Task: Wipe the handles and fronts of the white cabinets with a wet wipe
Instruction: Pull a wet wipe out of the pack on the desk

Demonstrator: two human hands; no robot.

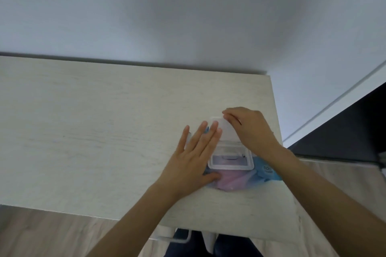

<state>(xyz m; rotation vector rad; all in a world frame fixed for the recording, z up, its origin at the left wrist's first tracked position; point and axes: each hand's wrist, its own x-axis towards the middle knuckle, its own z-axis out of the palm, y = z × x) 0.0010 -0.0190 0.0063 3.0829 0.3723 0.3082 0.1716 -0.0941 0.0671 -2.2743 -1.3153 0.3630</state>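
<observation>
Cabinet top (pixel 104 131) against white wall (pixel 188 16)

Blue-and-pink wipe pack (pixel 234 179), pale wood-grain top (pixel 104 127)

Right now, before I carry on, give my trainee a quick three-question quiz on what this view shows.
1. True or false: the flip lid of the wipe pack is open.
2. Fill in: the right hand grips the ___.
3. Which hand lies flat, fingers straight, on the wipe pack? A. left hand B. right hand

Key: 1 true; 2 flip lid; 3 A.
</observation>
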